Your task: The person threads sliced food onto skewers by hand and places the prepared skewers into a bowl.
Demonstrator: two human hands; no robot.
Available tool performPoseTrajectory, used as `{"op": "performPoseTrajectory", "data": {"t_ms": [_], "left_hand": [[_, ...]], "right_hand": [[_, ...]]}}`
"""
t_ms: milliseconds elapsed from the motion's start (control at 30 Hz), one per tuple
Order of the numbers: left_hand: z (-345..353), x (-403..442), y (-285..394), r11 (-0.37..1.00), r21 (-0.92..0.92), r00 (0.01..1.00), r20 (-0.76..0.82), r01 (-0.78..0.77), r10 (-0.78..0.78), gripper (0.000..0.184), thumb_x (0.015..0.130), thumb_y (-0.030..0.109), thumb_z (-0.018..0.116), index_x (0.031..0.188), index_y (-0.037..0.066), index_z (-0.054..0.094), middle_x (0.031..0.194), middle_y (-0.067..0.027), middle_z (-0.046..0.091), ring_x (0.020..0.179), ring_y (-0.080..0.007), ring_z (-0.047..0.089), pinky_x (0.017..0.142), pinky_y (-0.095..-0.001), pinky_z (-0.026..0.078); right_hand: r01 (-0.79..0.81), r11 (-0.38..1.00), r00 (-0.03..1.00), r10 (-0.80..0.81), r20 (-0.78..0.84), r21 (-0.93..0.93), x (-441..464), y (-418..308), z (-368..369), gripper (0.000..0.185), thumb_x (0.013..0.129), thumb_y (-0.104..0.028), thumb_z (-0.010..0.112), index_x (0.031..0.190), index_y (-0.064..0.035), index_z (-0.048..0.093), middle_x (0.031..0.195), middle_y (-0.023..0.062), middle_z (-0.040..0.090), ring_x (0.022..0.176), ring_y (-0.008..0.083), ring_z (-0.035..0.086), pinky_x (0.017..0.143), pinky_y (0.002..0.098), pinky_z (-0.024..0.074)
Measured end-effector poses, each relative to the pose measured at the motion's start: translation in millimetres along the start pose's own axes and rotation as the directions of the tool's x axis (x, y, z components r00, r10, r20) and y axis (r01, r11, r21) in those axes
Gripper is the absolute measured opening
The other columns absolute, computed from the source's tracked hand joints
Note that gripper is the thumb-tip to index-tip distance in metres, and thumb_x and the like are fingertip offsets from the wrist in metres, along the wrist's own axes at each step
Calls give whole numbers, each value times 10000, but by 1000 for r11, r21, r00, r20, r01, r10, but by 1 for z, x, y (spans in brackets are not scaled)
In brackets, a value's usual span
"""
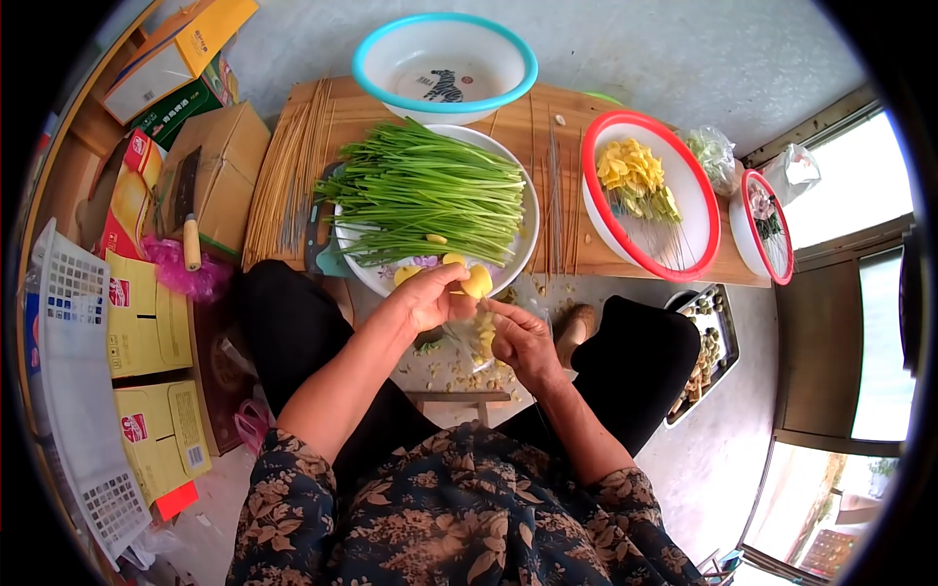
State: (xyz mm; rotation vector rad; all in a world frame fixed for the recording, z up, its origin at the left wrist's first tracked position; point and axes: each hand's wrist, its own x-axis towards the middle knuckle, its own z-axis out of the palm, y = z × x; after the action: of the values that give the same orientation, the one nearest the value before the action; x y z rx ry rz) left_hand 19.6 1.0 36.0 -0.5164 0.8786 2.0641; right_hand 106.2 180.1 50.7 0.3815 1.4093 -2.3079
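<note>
My left hand (437, 299) is closed on a thin yellow potato slice (477, 282), held up at the near rim of a white plate (533, 220). Close beside it, the fingers of my right hand (524, 342) pinch what looks like a thin skewer at the slice's lower edge; most of it is hidden. A large bundle of green garlic chives (430, 190) covers the plate. More yellow slices lie at the plate's near edge, partly behind my left hand. Below my hands, a clear plastic bag (479, 342) holds more yellow pieces.
Long skewers (293, 166) lie on the wooden table (557, 127). A red-rimmed bowl (699, 195) holds skewered yellow slices; a blue-rimmed basin (445, 59) stands behind. Cartons (220, 166) and a knife (190, 215) are left. A tray (728, 342) sits on the floor right.
</note>
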Motion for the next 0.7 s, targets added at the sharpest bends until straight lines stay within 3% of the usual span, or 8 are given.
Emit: {"op": "performPoseTrajectory", "data": {"t_ms": [267, 467, 533, 700], "left_hand": [[9, -4, -6, 995, 77, 998, -13, -59, 60, 242, 825, 140, 565, 1016, -8, 547, 807, -89, 617, 589, -161, 608, 551, -314, 552], [0, 6, -9, 985, 119, 992, -19, -121, 125, 224, 829, 154, 563, 996, 5, 560, 798, -84, 621, 579, -158, 604, 555, -319, 550], [-6, 8, -4, 973, 138, 976, -95, -182, 196, 195, 835, 161, 558, 964, 16, 573, 791, -79, 619, 578, -150, 597, 551, -312, 545], [-12, 12, -3, 973, 159, 981, -64, -169, 181, 168, 835, 179, 567, 925, 38, 584, 762, -62, 613, 586, -140, 585, 534, -306, 536]], "right_hand": [[-41, 993, 999, 39, 25, 112, 5, 0, -4, 210, 920, -111, 521, 1088, -17, 605, 545, -19, 422, 431, 58, 325, 417, 197, 253], [-32, 999, 999, 31, -23, -44, 8, 0, -4, 169, 915, -150, 541, 1013, -21, 589, 551, -21, 440, 431, 49, 327, 408, 195, 248], [-29, 990, 999, 25, -35, -139, 6, -5, -3, 157, 913, -154, 543, 992, -23, 581, 561, -20, 454, 437, 43, 333, 410, 192, 249], [12, 989, 1000, -8, 27, -149, 5, -3, -5, 156, 914, -148, 539, 992, -19, 578, 571, -17, 464, 451, 42, 349, 419, 185, 250]]}}
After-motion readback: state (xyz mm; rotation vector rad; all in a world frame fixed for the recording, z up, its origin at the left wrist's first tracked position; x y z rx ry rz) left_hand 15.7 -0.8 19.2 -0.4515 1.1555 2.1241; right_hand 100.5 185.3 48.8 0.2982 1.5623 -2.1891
